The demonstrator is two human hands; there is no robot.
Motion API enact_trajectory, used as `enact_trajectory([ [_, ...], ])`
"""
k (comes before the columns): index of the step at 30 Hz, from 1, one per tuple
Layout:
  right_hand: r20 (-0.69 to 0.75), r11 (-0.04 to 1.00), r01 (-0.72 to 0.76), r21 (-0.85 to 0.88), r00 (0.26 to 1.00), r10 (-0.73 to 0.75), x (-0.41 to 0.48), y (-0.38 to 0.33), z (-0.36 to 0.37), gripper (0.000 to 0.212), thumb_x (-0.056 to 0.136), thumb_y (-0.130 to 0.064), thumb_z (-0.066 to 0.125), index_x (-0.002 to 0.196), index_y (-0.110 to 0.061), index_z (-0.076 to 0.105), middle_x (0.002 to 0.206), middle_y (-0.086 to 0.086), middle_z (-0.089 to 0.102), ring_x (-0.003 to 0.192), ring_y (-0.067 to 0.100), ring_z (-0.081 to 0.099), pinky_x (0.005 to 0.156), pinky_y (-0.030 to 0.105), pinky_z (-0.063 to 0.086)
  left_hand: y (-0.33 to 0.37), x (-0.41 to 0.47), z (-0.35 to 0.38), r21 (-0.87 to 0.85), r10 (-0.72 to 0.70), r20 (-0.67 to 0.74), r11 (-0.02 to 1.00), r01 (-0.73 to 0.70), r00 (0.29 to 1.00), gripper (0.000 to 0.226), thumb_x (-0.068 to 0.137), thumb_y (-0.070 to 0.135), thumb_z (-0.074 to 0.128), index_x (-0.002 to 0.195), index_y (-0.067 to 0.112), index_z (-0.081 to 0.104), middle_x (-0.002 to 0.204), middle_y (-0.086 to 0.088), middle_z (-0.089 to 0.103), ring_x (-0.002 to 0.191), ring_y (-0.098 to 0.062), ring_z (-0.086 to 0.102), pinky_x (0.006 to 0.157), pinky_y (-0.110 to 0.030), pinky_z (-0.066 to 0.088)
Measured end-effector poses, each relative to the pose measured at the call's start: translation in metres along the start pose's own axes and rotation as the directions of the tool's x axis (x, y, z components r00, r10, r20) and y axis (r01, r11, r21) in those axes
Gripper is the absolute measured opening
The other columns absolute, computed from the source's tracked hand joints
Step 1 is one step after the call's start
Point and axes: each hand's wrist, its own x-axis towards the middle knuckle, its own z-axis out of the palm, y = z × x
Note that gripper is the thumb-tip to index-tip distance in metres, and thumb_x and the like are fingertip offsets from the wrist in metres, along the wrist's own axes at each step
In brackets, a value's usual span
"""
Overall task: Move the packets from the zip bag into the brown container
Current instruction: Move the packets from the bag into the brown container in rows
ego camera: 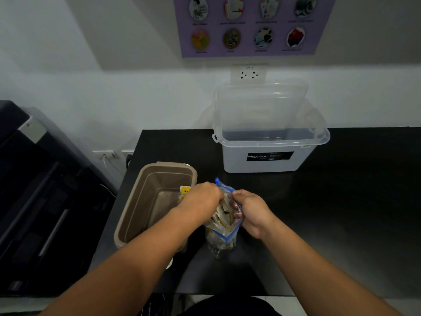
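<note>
Right now both my hands are at the mouth of the zip bag (pixel 224 226), which stands upright on the black counter (pixel 341 201) with its opening facing up and its long axis running top to bottom. My right hand (pixel 250 212) pinches the right lip of the bag, the fingers curled over the plastic. My left hand (pixel 202 198) is curled at the left lip; it seems to grip the rim, though my knuckles hide the fingertips and it may be on a packet instead. The packets (pixel 222 216) stand on end inside, crowded between my two hands.

What matters for the next move is that the brown container (pixel 127 224) lies just to the left of the bag, almost touching it, with its long axis running near to far. My left hand is the nearer one and already overlaps its right rim. A yellow packet (pixel 185 190) lies inside it against the far right wall. I would judge that the left hand should lift packets straight up and carry them left, while the right hand steadies the bag.
</note>
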Motion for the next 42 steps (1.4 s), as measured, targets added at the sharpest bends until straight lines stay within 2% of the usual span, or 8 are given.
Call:
enact_trajectory([
  [5, -0.005, 1.000, -0.009, 0.029, 1.000, 0.010, 0.001, -0.001, 0.002, 0.019, 0.105, -0.019, 0.053, 0.111, -0.006, 0.066, 0.104, 0.020, 0.060, 0.098, 0.033, 0.049, 0.088, 0.049, 0.043, 0.001, 0.001, 0.000, -0.027, -0.008, -0.029, 1.000, 0.007, 1.000, 0.021, 0.097, 0.016, 0.054, 0.104, 0.012, 0.073, 0.104, -0.008, 0.070, 0.098, -0.026, 0.064, 0.082, -0.035, 0.050],
  [11, 0.003, 1.000, -0.005, -0.004, 1.000, 0.005, 0.002, -0.002, 0.001, 0.020, 0.106, -0.019, 0.052, 0.112, -0.006, 0.066, 0.102, 0.019, 0.069, 0.094, 0.033, 0.064, 0.097, 0.053, 0.054, -0.002, 0.001, -0.007, -0.086, 0.007, 0.016, 0.996, -0.006, 1.000, 0.019, 0.096, 0.018, 0.058, 0.104, 0.018, 0.076, 0.103, -0.004, 0.071, 0.099, -0.022, 0.064, 0.085, -0.034, 0.051],
  [19, -0.022, 0.999, 0.007, 0.033, 1.000, -0.006, 0.006, 0.003, 0.003, 0.021, 0.104, -0.022, 0.054, 0.105, -0.009, 0.070, 0.102, 0.018, 0.066, 0.098, 0.032, 0.050, 0.089, 0.051, 0.046, -0.012, -0.008, -0.021, -0.156, 0.036, -0.046, 0.987, -0.043, 0.998, 0.011, 0.093, 0.025, 0.067, 0.101, 0.024, 0.075, 0.099, 0.003, 0.069, 0.093, -0.013, 0.063, 0.088, -0.034, 0.053],
  [24, -0.003, 1.000, 0.007, 0.024, 1.000, -0.007, 0.005, 0.002, 0.006, 0.019, 0.105, -0.021, 0.054, 0.108, -0.009, 0.069, 0.107, 0.018, 0.075, 0.096, 0.033, 0.071, 0.096, 0.051, 0.057, -0.026, -0.024, -0.047, -0.360, -0.056, -0.181, 0.933, -0.013, 0.982, 0.009, 0.092, 0.028, 0.070, 0.100, 0.027, 0.075, 0.094, 0.013, 0.069, 0.085, 0.000, 0.063, 0.075, -0.014, 0.048],
  [28, -0.004, 1.000, 0.015, 0.016, 1.000, -0.015, 0.007, 0.001, 0.010, 0.015, 0.105, -0.017, 0.055, 0.104, -0.009, 0.067, 0.105, 0.019, 0.069, 0.097, 0.033, 0.066, 0.102, 0.056, 0.054, -0.050, -0.043, -0.066, -0.481, -0.186, -0.261, 0.876, 0.039, 0.947, 0.005, 0.090, 0.028, 0.074, 0.091, 0.032, 0.074, 0.088, 0.016, 0.069, 0.083, 0.003, 0.064, 0.074, -0.015, 0.049],
  [31, -0.009, 0.999, 0.016, 0.041, 1.000, -0.016, 0.007, 0.002, 0.015, 0.014, 0.105, -0.015, 0.054, 0.104, -0.008, 0.066, 0.094, 0.014, 0.071, 0.085, 0.026, 0.071, 0.082, 0.047, 0.062, -0.072, -0.055, -0.069, -0.490, -0.253, -0.276, 0.867, 0.090, 0.927, 0.007, 0.089, 0.027, 0.074, 0.090, 0.033, 0.073, 0.086, 0.015, 0.069, 0.081, 0.002, 0.064, 0.073, -0.015, 0.049],
  [34, -0.024, 0.999, 0.020, 0.047, 1.000, -0.019, 0.008, 0.003, 0.018, 0.013, 0.105, -0.014, 0.054, 0.102, -0.009, 0.066, 0.084, 0.009, 0.071, 0.072, 0.019, 0.071, 0.068, 0.038, 0.057, -0.090, -0.061, -0.061, -0.468, -0.282, -0.239, 0.872, 0.144, 0.929, 0.009, 0.089, 0.025, 0.075, 0.083, 0.031, 0.072, 0.079, 0.013, 0.068, 0.075, -0.001, 0.063, 0.073, -0.022, 0.052],
  [42, -0.046, 0.998, 0.010, 0.069, 0.999, -0.007, 0.008, 0.001, 0.027, 0.014, 0.105, -0.014, 0.054, 0.106, -0.009, 0.067, 0.100, 0.015, 0.073, 0.089, 0.027, 0.073, 0.077, 0.044, 0.060, -0.108, -0.051, -0.017, -0.329, -0.279, 0.098, 0.897, 0.296, 0.955, 0.003, 0.090, 0.022, 0.074, 0.088, 0.025, 0.075, 0.088, 0.008, 0.072, 0.085, -0.004, 0.066, 0.088, -0.026, 0.054],
])
